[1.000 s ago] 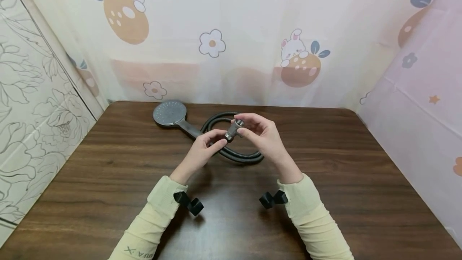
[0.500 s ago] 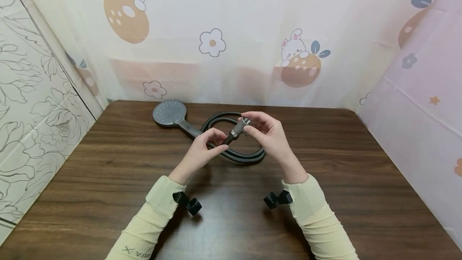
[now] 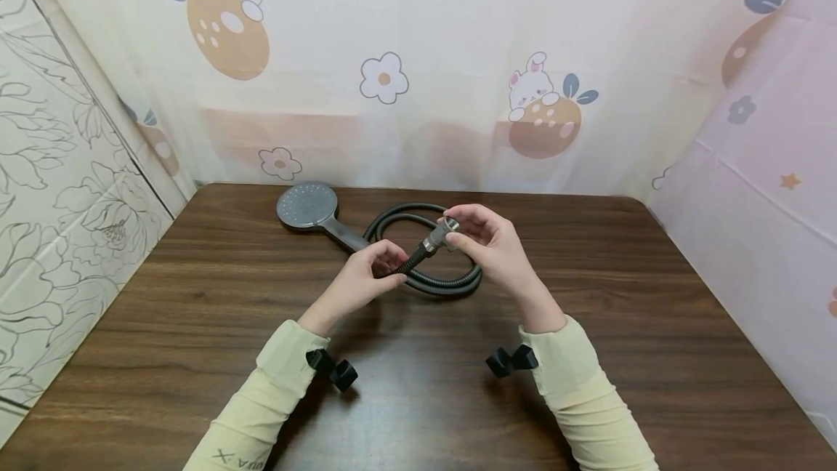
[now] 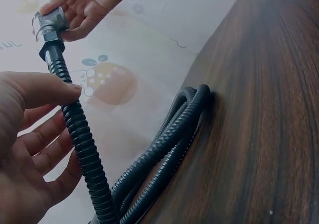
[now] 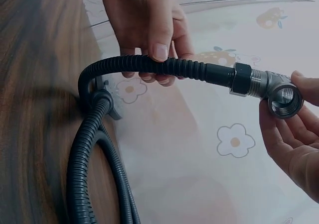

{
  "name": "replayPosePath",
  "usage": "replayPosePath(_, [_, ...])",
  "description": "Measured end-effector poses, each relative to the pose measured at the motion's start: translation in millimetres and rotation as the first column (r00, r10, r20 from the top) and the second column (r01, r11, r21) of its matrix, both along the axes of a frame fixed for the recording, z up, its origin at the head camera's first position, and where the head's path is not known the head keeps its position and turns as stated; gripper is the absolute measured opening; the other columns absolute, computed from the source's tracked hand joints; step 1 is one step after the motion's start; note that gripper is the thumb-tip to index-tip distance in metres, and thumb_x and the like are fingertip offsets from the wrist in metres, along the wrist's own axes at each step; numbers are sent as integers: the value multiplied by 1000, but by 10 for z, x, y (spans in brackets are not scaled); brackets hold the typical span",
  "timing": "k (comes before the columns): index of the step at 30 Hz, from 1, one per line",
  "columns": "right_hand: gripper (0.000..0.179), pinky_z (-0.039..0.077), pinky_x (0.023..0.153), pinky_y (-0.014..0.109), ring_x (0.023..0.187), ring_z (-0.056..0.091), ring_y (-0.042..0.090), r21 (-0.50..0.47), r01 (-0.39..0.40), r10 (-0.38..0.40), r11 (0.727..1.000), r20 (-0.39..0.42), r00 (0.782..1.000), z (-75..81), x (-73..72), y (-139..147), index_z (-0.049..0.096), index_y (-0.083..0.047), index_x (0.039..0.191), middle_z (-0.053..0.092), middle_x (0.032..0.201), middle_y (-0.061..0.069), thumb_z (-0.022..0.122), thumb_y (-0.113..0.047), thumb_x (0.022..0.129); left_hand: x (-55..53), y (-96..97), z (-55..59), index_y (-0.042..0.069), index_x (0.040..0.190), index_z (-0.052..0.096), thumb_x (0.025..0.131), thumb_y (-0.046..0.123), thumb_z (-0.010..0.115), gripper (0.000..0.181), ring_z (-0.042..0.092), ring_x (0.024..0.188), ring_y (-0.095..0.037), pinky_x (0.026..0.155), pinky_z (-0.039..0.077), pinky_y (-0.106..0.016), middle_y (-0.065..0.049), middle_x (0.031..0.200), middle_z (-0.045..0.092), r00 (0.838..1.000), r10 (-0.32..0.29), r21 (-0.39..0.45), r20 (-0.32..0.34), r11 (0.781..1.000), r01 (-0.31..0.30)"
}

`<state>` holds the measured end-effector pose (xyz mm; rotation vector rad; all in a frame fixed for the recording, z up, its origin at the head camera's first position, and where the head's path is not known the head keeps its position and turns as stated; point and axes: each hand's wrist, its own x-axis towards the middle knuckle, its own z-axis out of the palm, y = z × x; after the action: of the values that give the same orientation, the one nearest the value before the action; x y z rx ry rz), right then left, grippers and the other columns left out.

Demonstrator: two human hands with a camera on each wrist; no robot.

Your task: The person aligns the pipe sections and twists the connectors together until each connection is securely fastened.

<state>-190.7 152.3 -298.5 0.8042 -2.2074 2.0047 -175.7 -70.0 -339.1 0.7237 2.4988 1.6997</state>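
Observation:
A grey threaded pipe fitting (image 3: pixel 445 233) is pinched between thumb and fingers of my right hand (image 3: pixel 492 249). One round port of the fitting (image 5: pixel 271 87) faces the right wrist camera, with thread visible inside. Joined to its other end is the dark nut (image 5: pixel 242 78) of a black ribbed shower hose (image 3: pixel 451 286). Lower on that hose, my left hand (image 3: pixel 356 280) holds it with the thumb on one side and fingers behind, as the left wrist view shows. The held hose end slants above the table, rising toward the fitting.
A grey shower head (image 3: pixel 307 206) lies face up at the back left of the brown wooden table (image 3: pixel 588 275), its handle pointing toward the hands. The rest of the hose lies coiled behind them. A printed curtain (image 3: pixel 445 57) hangs along the far edge.
My right hand has moved right with the fitting. The left hand has drawn away from it, down and left along the hose, so more hose shows between the hands.

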Motion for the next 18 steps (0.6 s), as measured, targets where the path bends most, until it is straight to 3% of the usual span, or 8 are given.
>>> replayPosePath(2, [31, 50, 75, 22, 86, 61, 11, -1, 2, -2, 1000, 6, 1000, -10, -4, 0, 53, 9, 112, 63, 101, 4, 61, -1, 84, 50, -2, 79, 0, 99, 58, 80, -1, 64, 20, 56, 84, -23, 79, 44, -36, -14, 94, 60, 1000, -9, -10, -15, 1000, 9])
replayPosePath(8, [33, 49, 75, 23, 89, 61, 14, -6, 10, -10, 1000, 30, 999, -31, -4, 3, 55, 4, 117, 60, 108, 21, 61, -3, 85, 79, -18, 120, -1, 99, 59, 80, -3, 63, 19, 56, 85, -26, 80, 45, -45, -14, 93, 61, 1000, -2, -10, -31, 1000, 2])
replayPosePath(18, [31, 49, 76, 26, 89, 61, 15, 41, 28, -31, 999, 61, 998, -92, -15, 28, 57, 0, 115, 63, 107, 6, 62, -7, 85, 82, -41, 94, -1, 99, 62, 80, -1, 65, 19, 57, 84, -25, 78, 46, -46, -13, 92, 63, 1000, 12, -30, -25, 999, -13])
